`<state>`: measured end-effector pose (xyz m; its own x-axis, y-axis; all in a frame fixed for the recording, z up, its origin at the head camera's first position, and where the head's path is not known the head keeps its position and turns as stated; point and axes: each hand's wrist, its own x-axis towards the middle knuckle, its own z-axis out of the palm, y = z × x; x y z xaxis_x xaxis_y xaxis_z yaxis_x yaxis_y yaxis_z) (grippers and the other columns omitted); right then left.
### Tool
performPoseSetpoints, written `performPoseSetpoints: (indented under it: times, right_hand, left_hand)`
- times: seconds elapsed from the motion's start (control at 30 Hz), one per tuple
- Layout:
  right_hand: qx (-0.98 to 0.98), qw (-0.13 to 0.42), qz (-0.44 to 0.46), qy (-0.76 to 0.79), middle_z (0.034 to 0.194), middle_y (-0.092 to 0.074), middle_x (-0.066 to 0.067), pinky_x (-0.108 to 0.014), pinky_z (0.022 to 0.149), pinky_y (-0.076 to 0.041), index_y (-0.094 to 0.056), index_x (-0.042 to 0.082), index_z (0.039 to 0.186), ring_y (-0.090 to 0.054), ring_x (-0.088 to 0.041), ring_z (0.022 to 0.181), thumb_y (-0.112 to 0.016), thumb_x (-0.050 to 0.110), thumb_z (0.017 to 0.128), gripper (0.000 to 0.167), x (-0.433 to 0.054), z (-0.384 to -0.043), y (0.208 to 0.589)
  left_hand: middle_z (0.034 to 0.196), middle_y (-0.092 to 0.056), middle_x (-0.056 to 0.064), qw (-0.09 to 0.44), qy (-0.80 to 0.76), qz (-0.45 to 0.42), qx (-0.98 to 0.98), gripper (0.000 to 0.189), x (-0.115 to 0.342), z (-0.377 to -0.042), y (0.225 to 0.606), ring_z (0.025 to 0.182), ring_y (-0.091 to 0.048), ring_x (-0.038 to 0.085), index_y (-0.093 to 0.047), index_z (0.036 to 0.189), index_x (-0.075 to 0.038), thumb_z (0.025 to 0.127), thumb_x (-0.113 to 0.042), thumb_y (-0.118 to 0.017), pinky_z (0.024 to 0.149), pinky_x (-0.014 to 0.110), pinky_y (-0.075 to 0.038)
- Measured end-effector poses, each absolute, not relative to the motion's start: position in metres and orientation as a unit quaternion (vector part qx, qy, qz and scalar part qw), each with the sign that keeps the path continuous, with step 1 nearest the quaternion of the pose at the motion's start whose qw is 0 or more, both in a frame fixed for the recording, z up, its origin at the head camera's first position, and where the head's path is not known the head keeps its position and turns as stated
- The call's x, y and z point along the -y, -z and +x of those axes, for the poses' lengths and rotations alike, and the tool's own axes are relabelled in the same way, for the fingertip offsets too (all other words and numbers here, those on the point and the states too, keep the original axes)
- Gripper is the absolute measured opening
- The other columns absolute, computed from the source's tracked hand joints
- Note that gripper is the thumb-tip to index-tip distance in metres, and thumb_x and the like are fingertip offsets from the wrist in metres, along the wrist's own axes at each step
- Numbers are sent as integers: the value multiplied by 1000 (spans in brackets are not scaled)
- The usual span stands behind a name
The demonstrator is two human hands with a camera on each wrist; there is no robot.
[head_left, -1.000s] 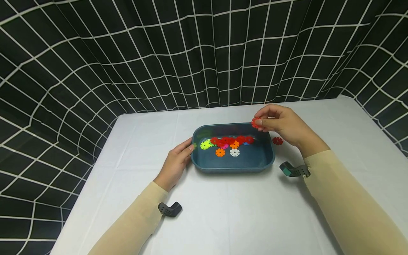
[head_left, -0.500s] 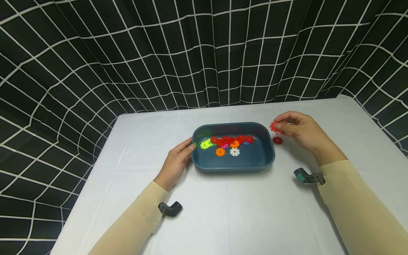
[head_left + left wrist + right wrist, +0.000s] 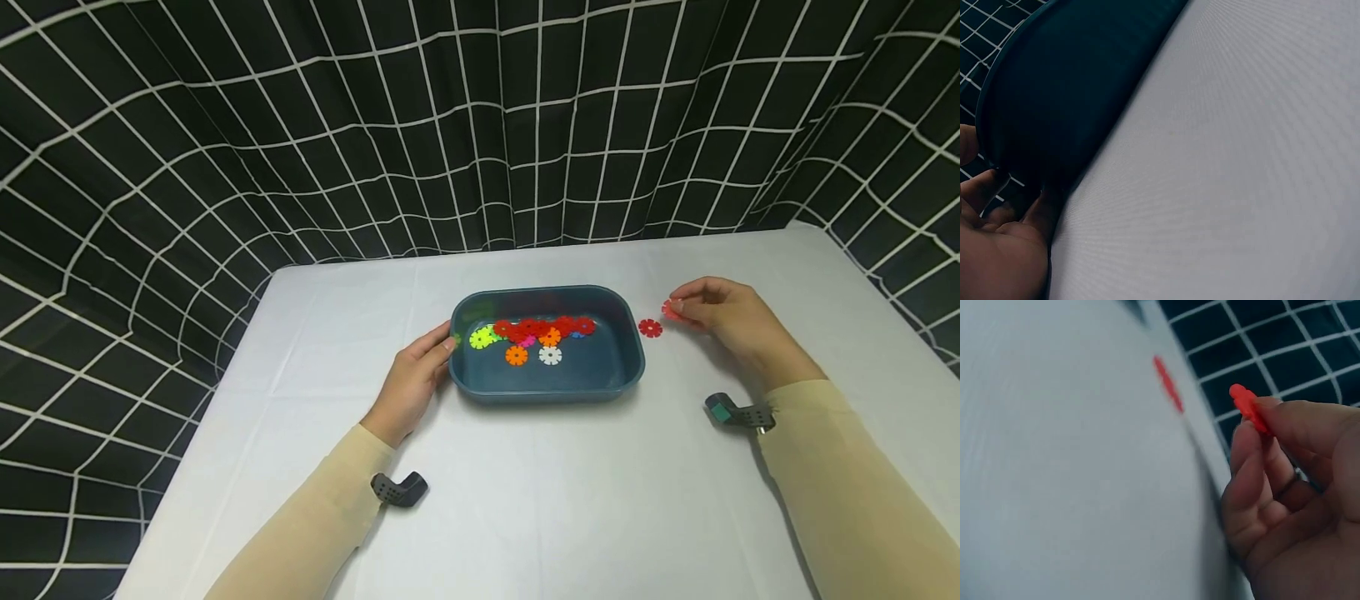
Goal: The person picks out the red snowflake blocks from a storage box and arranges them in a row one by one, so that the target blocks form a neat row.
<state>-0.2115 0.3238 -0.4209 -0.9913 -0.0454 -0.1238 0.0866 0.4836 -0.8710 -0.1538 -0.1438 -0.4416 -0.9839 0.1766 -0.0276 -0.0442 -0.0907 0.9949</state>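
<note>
A teal plastic bin (image 3: 547, 397) holds several notched plastic discs. My left hand (image 3: 411, 379) grips its left end, thumb over the rim and fingers against the outer wall; in the left wrist view the left hand (image 3: 1007, 244) is at the bin's corner (image 3: 1079, 81). Between thumb and fingertips, my right hand (image 3: 723, 325) pinches a red notched disc (image 3: 670, 309), which stands on edge in the right wrist view. Another red disc (image 3: 650, 328) lies on the table between the bin and my right hand.
In the bin lie a heap of red discs (image 3: 531, 329), yellow-green ones (image 3: 482, 338), an orange one (image 3: 516, 356) and a white one (image 3: 551, 355). A white cloth (image 3: 540, 500) covers the table. Behind and at both sides hangs a black curtain (image 3: 450, 125) with white grid lines.
My right hand has moved right with the red disc, from over the bin's far right corner to beyond the loose red disc, and lower toward the table. The left hand keeps its hold.
</note>
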Motion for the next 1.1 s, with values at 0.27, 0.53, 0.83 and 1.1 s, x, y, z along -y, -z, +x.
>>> performPoseSetpoints:
  times: [0.27, 0.53, 0.83, 1.1]
  right_hand:
    - [-879, 69, 18, 472, 121, -73, -8, -19, 80, -55, -71, 4, 134, -61, -25, 104, -70, 34, 109, 39, -326, -211, 430]
    - [-906, 87, 11, 413, 129, -64, -21, -36, 87, -52, -69, 3, 134, -51, -37, 118, -66, 30, 111, 36, -324, -211, 428]
    - [-911, 89, 9, 403, 128, -64, -22, -45, 88, -51, -69, 1, 131, -51, -39, 117, -68, 27, 110, 34, -318, -209, 423]
    - [-914, 96, 8, 395, 129, -66, -23, -49, 94, -48, -69, 1, 133, -52, -41, 119, -68, 28, 110, 36, -319, -208, 422]
  left_hand:
    - [164, -49, 6, 78, -734, 49, -673, 52, 145, -155, 443, 149, -47, 15, -52, 161, -3, 115, -27, -60, 116, 27, -46]
    - [164, -50, 7, 75, -736, 49, -671, 52, 144, -155, 443, 149, -47, 17, -52, 160, -3, 115, -26, -61, 116, 28, -45]
    - [164, -50, 6, 76, -732, 49, -675, 51, 145, -155, 444, 149, -47, 17, -52, 160, -3, 115, -27, -60, 116, 27, -45]
    - [164, -49, 9, 76, -737, 47, -670, 51, 144, -155, 444, 151, -46, 19, -52, 160, -1, 115, -25, -60, 116, 27, -45]
